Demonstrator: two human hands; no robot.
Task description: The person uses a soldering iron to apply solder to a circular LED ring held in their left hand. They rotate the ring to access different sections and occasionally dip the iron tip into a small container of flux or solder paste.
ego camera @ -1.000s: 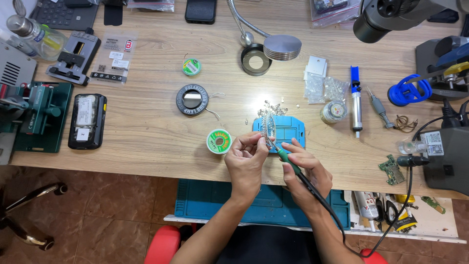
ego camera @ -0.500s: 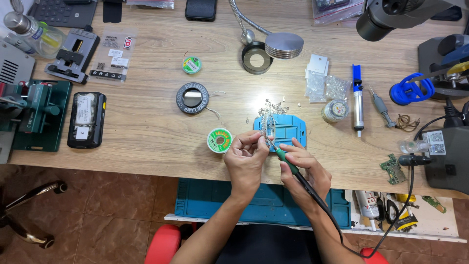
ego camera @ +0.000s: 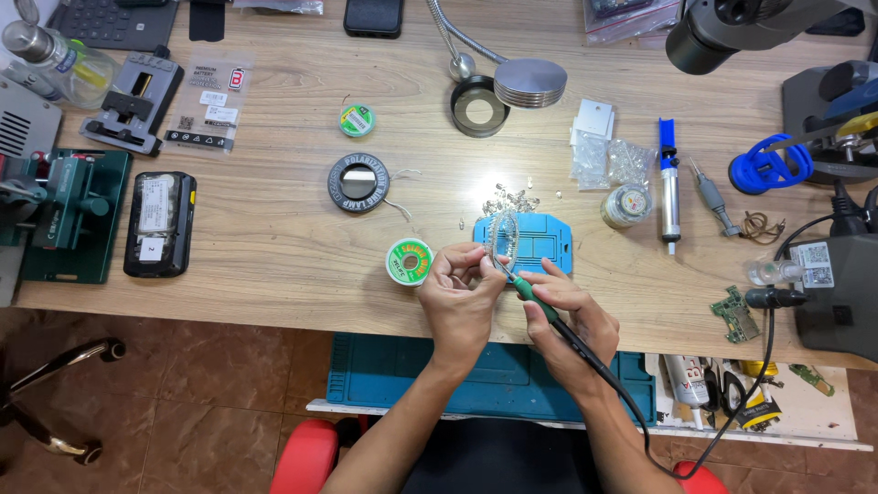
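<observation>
While small clear bags (ego camera: 611, 157) and a round tub (ego camera: 626, 204) of tiny parts are lying to the far right, the wooden bench (ego camera: 274, 238) is standing over a brown tiled floor (ego camera: 174, 402). The right hand (ego camera: 569, 320) is gripping a green-collared soldering iron (ego camera: 535, 304), its tip touching a pale oval piece (ego camera: 502, 234) on the blue mat (ego camera: 547, 240); the left hand (ego camera: 460, 297) is pinching that piece's near edge.

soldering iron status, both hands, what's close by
Right hand gripping the soldering iron, tip at the small part on the blue mat. Left hand pinching solder wire at the tip. Green solder spool beside the left hand.
</observation>
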